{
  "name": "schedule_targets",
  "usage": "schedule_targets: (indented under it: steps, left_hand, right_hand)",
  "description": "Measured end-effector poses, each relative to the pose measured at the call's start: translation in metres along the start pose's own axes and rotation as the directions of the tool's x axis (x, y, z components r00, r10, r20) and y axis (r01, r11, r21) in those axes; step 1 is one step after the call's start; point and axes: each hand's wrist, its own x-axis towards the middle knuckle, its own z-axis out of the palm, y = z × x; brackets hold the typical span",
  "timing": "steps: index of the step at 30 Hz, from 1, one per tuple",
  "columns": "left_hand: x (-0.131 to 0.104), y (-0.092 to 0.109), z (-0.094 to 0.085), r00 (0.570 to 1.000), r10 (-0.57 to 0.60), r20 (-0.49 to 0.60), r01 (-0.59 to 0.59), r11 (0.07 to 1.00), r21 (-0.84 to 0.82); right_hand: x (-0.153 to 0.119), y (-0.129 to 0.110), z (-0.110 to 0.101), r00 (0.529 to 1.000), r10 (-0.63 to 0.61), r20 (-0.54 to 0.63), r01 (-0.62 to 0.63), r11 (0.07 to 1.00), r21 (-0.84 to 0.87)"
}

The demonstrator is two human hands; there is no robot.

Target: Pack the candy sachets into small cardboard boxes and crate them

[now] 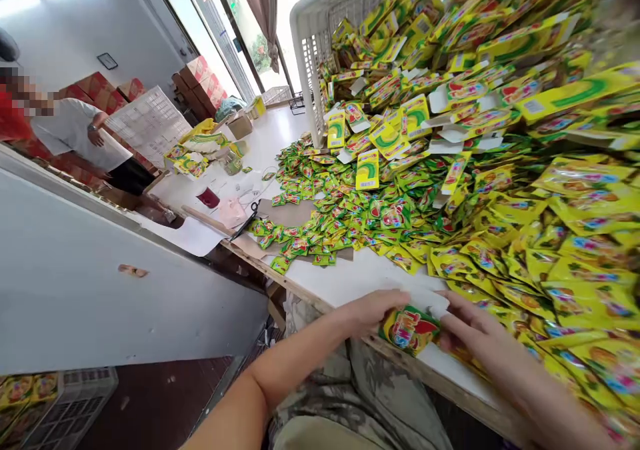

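Close to the table's front edge, my left hand (377, 311) is closed around a small green and yellow candy box (410, 330) with a watermelon picture and raised white flaps. My right hand (473, 327) is at the box's right end, its fingers curled against the flap; its fingertips are partly hidden. Beneath and beside the right hand lie yellow candy packets (515, 297). Beyond both hands spreads a heap of small green candy packets (335, 227).
A white plastic crate (310, 70) lies tipped, spilling yellow candy boxes (367, 170) over the packets. Scissors (245, 223) rest near the table edge. A person (75, 127) stands at left beyond a grey panel (125, 270). Another crate (85, 397) sits on the floor.
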Motion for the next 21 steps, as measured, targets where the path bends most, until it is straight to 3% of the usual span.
schedule_targets:
  steps: [6,9,11,14,16,18,21]
  left_hand:
    - [0.006,0.031,-0.008,0.958,-0.200,0.206,0.223,0.970,-0.098]
    - [0.000,0.040,-0.009,0.949,-0.219,0.227,0.251,0.960,-0.121]
    - [-0.005,0.044,-0.008,0.975,-0.152,0.164,0.173,0.977,-0.125]
    - [-0.011,0.042,-0.008,0.995,0.098,-0.013,-0.097,0.994,0.047]
    - [-0.015,0.039,-0.009,0.952,0.298,-0.067,-0.270,0.925,0.269]
    - [-0.017,0.035,-0.010,0.909,0.416,-0.039,-0.365,0.835,0.412]
    - [-0.019,0.031,-0.011,0.885,0.466,0.021,-0.427,0.792,0.436]
  right_hand:
    - [-0.004,-0.014,0.014,0.993,-0.067,-0.100,0.077,0.991,0.106]
    - [-0.003,-0.016,0.017,0.985,-0.117,-0.124,0.131,0.985,0.111]
    - [-0.002,-0.014,0.017,0.973,-0.174,-0.150,0.184,0.981,0.058]
    - [-0.003,-0.008,0.016,0.899,-0.358,-0.252,0.307,0.926,-0.221]
    - [-0.006,-0.004,0.016,0.827,-0.514,-0.226,0.409,0.828,-0.384]
    - [-0.008,-0.001,0.015,0.781,-0.605,-0.156,0.508,0.760,-0.406]
    - [-0.010,0.003,0.012,0.790,-0.589,-0.170,0.517,0.790,-0.330]
